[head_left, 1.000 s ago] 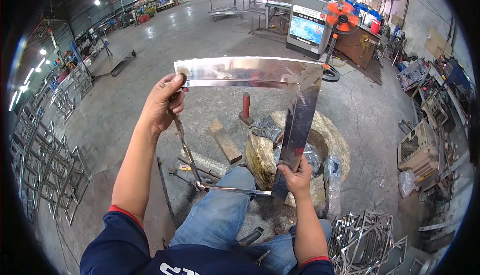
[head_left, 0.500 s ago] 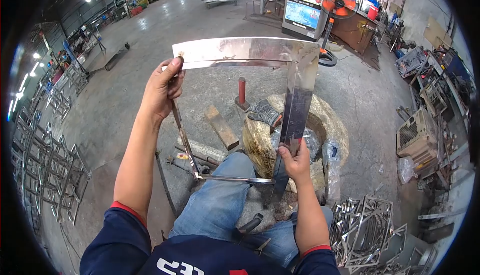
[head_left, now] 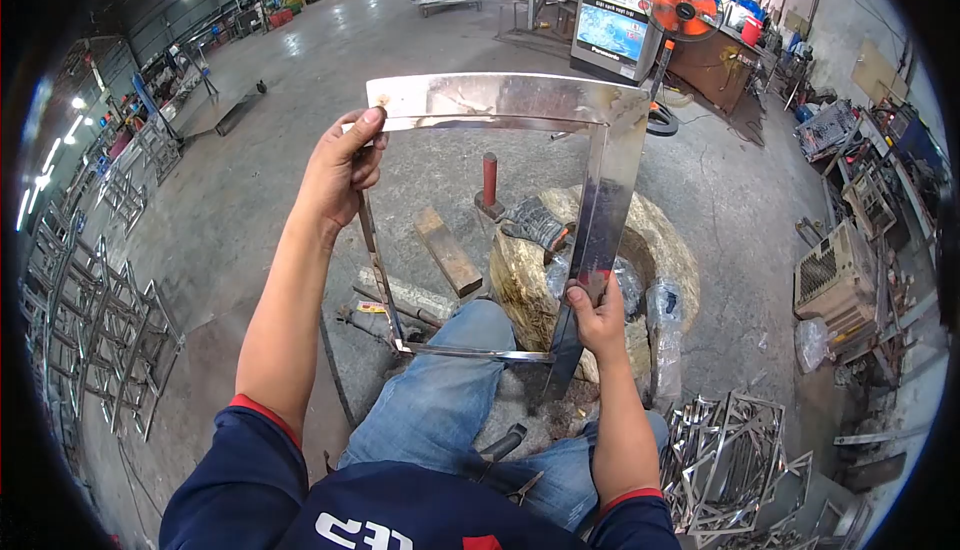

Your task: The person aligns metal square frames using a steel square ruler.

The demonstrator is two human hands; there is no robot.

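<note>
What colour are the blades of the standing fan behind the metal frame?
Orange, on the standing fan, seen in the head view.

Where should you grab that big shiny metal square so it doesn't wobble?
Probably as shown: two opposite sides of the metal frame. The left hand grips the top left corner from outside, the right hand pinches the wide right bar low down. The frame is open inside and stands upright, so hands set far apart likely steady it.

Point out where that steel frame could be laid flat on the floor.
Bare concrete lies beyond the steel frame, between the red post and the trolley. Crowded: around the stump, the wood block, the frame pile by the right hand.
</note>
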